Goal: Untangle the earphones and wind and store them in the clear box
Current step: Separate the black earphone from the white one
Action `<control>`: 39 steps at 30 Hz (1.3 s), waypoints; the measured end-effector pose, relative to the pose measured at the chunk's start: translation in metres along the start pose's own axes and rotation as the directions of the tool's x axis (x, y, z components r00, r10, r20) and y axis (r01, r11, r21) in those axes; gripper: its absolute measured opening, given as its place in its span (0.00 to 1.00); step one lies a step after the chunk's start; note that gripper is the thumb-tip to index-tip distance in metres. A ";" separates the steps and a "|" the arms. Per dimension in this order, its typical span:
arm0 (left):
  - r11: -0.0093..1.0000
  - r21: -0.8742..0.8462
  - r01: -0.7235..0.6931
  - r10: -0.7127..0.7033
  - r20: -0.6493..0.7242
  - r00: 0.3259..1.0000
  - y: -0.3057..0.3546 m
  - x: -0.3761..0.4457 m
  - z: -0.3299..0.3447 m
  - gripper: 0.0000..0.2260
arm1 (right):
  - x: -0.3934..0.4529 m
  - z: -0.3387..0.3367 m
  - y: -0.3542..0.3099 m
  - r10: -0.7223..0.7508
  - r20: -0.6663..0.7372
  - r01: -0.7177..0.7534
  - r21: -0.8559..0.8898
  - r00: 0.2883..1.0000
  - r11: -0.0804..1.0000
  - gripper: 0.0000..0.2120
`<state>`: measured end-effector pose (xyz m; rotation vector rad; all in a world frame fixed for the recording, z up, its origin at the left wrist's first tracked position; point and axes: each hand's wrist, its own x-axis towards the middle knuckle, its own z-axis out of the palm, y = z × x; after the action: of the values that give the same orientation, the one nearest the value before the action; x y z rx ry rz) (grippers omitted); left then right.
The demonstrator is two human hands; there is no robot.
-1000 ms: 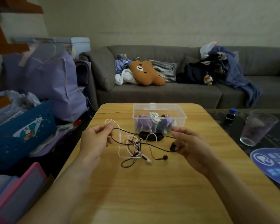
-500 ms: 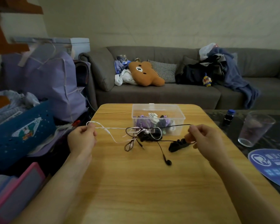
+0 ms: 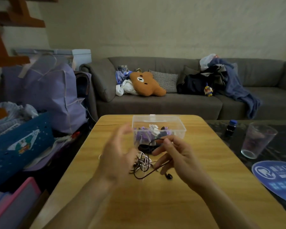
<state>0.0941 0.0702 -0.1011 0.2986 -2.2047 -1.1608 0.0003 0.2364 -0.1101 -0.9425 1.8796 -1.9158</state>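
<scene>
A knot of black and white earphone cords (image 3: 141, 163) lies on the wooden table (image 3: 155, 204), between my hands. My right hand (image 3: 175, 154) pinches a black cord that loops up past its thumb and trails down to a black earbud (image 3: 169, 176). My left hand (image 3: 118, 156) is blurred, fingers spread, just left of the knot; whether it touches a cord is unclear. The clear box (image 3: 158, 129) stands behind the hands, holding purple, white and black wound earphones. A black bundle (image 3: 146, 148) lies just in front of the box.
A clear plastic cup (image 3: 257, 140) and a small dark bottle (image 3: 231, 128) stand on the dark glass table at right, with a blue round fan (image 3: 277, 177) near them. Bags and a blue basket (image 3: 20, 144) crowd the left. A grey sofa (image 3: 172, 100) sits behind.
My hands were stretched wide apart, pulling the cords taut. They have come back together over the table centre, the cords now bunched in a slack knot, and my left hand has opened.
</scene>
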 end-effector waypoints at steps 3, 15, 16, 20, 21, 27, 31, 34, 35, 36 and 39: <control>0.998 -0.032 -0.051 0.060 0.435 0.898 -0.003 -0.016 0.026 0.18 | -0.003 0.008 0.002 -0.054 0.014 0.054 -0.047 0.998 0.997 0.12; 0.893 0.443 -0.083 -0.051 0.281 0.958 -0.035 0.009 -0.002 0.10 | 0.004 -0.021 -0.005 -0.006 -0.382 0.026 0.048 0.924 0.999 0.13; 0.873 0.483 -0.059 -0.082 0.265 0.961 -0.037 0.010 -0.004 0.11 | 0.005 -0.025 -0.006 -0.013 -0.405 0.028 0.032 0.914 0.999 0.12; 0.852 0.522 0.043 -0.174 0.204 0.963 -0.047 0.016 -0.015 0.09 | 0.005 -0.040 -0.003 -0.182 -0.436 0.017 -0.356 0.882 0.934 0.11; 0.853 0.519 0.061 -0.176 0.176 0.969 -0.048 0.017 -0.018 0.08 | 0.005 -0.042 0.001 -0.188 -0.418 -0.012 -0.432 0.889 0.902 0.10; 0.889 0.451 0.075 -0.090 0.012 0.996 -0.049 0.017 -0.020 0.07 | 0.010 -0.044 0.013 -0.147 -0.444 -0.137 -0.545 0.884 0.827 0.08; 0.780 0.624 0.053 -0.077 0.011 0.997 -0.054 0.023 -0.024 0.05 | 0.009 -0.053 0.008 -0.222 -0.487 -0.131 -0.590 0.845 0.797 0.10; 0.783 0.618 0.071 -0.076 -0.018 0.997 -0.054 0.022 -0.029 0.07 | 0.007 -0.061 0.008 -0.255 -0.484 -0.112 -0.608 0.837 0.786 0.09; 0.786 0.615 0.065 -0.077 -0.008 0.997 -0.054 0.021 -0.030 0.06 | 0.006 -0.063 0.009 -0.273 -0.487 -0.106 -0.618 0.830 0.779 0.08; 0.793 0.606 0.065 -0.094 0.016 0.995 -0.054 0.020 -0.030 0.05 | 0.005 -0.065 0.011 -0.296 -0.492 -0.099 -0.629 0.819 0.771 0.07; 0.845 0.529 0.080 -0.167 0.118 0.979 -0.061 0.017 -0.031 0.05 | 0.007 -0.068 0.016 -0.360 -0.526 -0.113 -0.668 0.771 0.735 0.07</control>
<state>0.0947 0.0060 -0.1297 0.5996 -2.6564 -0.6344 -0.0517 0.2830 -0.1190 -0.6177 3.1397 -1.7569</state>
